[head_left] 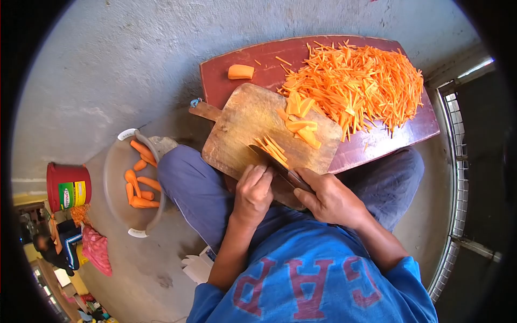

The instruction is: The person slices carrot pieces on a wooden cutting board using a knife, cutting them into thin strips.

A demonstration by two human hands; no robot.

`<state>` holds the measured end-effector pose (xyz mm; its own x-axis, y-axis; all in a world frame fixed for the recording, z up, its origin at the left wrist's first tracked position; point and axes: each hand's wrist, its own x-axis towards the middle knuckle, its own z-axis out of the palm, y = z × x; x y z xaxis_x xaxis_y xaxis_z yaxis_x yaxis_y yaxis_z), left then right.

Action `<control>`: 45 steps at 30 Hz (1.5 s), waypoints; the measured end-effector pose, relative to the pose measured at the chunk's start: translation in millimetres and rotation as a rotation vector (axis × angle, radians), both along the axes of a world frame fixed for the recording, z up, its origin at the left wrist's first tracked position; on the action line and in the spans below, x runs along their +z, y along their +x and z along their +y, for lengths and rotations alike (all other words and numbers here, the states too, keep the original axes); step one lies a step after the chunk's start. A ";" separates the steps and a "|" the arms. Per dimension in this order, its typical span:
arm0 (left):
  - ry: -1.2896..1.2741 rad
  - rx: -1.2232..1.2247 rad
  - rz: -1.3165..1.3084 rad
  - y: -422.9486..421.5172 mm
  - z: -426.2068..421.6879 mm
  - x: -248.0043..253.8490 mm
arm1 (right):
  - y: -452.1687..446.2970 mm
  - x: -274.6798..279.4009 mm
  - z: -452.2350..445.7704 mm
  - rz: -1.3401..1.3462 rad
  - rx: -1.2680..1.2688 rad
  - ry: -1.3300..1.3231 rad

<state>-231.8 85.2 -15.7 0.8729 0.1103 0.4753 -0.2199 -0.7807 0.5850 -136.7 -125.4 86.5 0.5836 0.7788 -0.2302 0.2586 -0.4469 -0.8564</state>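
Note:
My right hand [334, 199] grips the dark handle of a knife [277, 168]. Its blade lies across the near part of a worn wooden cutting board [237, 134]. Thin carrot sticks [273, 151] are right beside the blade. My left hand [252, 195] is closed with curled fingers at the board's near edge, close to the blade; whatever its fingers may hold is hidden. Flat carrot slices [301, 125] lie loosely stacked on the board's right side. Behind them a large heap of shredded carrot [361, 86] covers much of the red-brown table [226, 62].
A carrot chunk [240, 71] sits at the table's far left. A grey tub [111, 185] with several peeled carrots stands on the floor to the left, beyond my knee. Farther left are a red bucket [54, 185], a pink sack [97, 250] and another person [67, 245].

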 end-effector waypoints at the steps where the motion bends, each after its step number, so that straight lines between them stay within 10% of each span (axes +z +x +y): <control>1: 0.010 0.003 0.005 -0.2 0.8 -0.1 | 1.3 1.6 1.7 0.008 0.003 -0.021; 22: -0.137 0.124 0.046 9.4 -7.1 9.8 | -2.3 -3.5 -36.9 -0.061 -0.135 0.193; 29: -0.740 0.311 0.045 8.2 11.3 13.3 | -13.4 -24.2 -52.4 -0.615 0.041 0.167; 35: 0.034 -0.167 0.261 45.2 17.2 80.9 | -17.8 -21.8 -49.9 -0.812 0.165 0.117; 45: 0.209 -0.145 0.311 73.8 28.9 65.5 | -21.3 -25.1 -41.8 -0.833 0.192 0.095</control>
<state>-158.1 114.2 49.8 0.9780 -0.0960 0.1854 -0.1744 -0.8636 0.4731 -158.0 -167.2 61.4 0.3895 0.8755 0.2859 0.8832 -0.2669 -0.3857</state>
